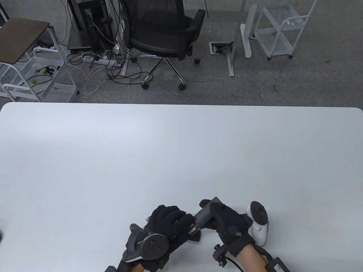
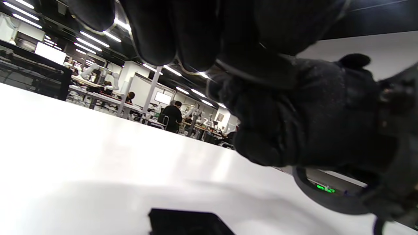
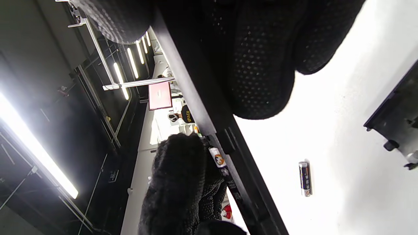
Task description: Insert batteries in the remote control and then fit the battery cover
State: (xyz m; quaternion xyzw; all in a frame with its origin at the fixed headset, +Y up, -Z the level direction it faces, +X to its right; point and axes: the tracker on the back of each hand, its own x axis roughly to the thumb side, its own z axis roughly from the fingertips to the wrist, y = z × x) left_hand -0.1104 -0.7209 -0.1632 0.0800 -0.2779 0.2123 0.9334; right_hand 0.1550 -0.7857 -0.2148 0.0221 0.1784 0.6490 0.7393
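The dark grey remote control (image 1: 202, 216) is held just above the table at the near edge. My right hand (image 1: 225, 219) grips its far half from above. My left hand (image 1: 170, 222) curls over its near end. In the right wrist view the remote's edge (image 3: 209, 117) runs diagonally, and a left fingertip (image 3: 179, 176) presses a battery (image 3: 219, 160) at the open compartment. A second battery (image 3: 305, 179) lies loose on the table. The black battery cover (image 3: 396, 119) lies flat beside it, and also shows under the hands in the table view (image 1: 195, 238).
The white table (image 1: 170, 147) stretches far and wide beyond the hands. An office chair (image 1: 167, 31), carts and cables stand on the floor behind the far edge. The hands work close to the near edge.
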